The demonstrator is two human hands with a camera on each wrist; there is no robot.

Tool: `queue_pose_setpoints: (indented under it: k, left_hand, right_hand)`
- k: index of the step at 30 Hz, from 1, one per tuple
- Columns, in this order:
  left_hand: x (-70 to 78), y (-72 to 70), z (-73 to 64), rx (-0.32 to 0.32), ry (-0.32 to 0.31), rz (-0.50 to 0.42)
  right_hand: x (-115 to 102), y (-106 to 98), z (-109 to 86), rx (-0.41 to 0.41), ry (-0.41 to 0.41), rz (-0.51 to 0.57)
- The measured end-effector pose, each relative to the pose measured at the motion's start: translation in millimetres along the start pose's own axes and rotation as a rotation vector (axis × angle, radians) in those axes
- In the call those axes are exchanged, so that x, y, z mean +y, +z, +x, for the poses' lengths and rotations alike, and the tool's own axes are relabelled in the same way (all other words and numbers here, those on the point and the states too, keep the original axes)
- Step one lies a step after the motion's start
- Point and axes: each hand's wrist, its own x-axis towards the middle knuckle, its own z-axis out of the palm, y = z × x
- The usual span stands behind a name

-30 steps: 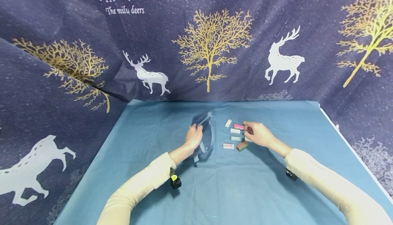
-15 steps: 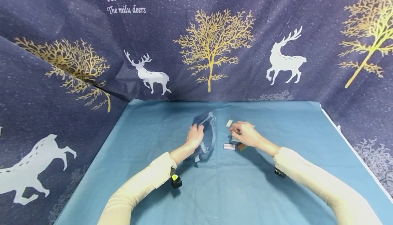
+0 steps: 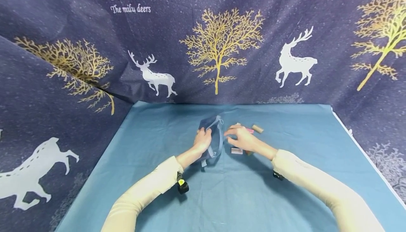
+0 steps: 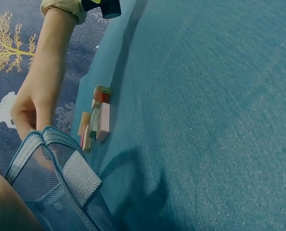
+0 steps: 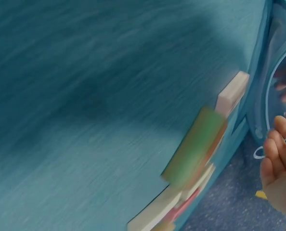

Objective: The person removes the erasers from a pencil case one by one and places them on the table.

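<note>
My left hand (image 3: pixel 203 139) grips the side of a blue mesh zip pouch (image 3: pixel 207 122) and keeps its mouth facing right. Beside that mouth is my right hand (image 3: pixel 241 139), its fingertips drawn together around what was a small dark red block; the block itself is now hidden by the fingers. In the left wrist view, the right fingers reach behind the pouch's zip edge (image 4: pixel 30 144). Small blocks lie under and behind the right hand: a whitish-pink one (image 3: pixel 236 151), a pink one (image 3: pixel 250 131) and a tan one (image 3: pixel 258 129). A green-topped block (image 5: pixel 196 147) shows blurred in the right wrist view.
A blue cloth (image 3: pixel 209 200) covers the table. Behind it hangs a dark curtain (image 3: pixel 190 42) with printed deer and trees. A black wrist camera (image 3: pixel 183 186) sits below the left cuff.
The right hand has moved left from the far side of the blocks to the pouch mouth, uncovering the tan block. The left hand and pouch have stayed in place.
</note>
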Motion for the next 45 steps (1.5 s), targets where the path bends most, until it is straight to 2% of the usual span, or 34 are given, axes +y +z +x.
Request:
queue_pose_setpoints:
  k: [4,12,21,29,35,45]
  left_hand:
    - [4.2,-1.7,-3.8,-0.021,-0.031,0.000]
    - [7.4,-5.8,-2.9,-0.068,-0.058,-0.036]
    - [9.5,-11.1,-1.3,-0.040,-0.056,-0.044]
    - [6.3,-7.2,-3.1,-0.046,-0.057,-0.038]
    - [5.0,-3.4,-6.0,-0.046,-0.058,-0.031]
    - [4.3,1.0,-10.3,-0.010,-0.040,-0.037]
  right_hand:
    - [-5.2,6.7,6.3,-0.032,-0.035,-0.009]
    - [-18.1,12.3,20.8,-0.135,-0.022,-0.006]
    - [-28.5,27.1,43.1,-0.232,-0.068,-0.003]
    - [-33.9,36.2,45.2,-0.282,-0.026,-0.004]
    - [-38.2,39.9,43.0,-0.344,0.031,0.040]
    - [-40.8,44.4,41.4,-0.367,0.001,0.113]
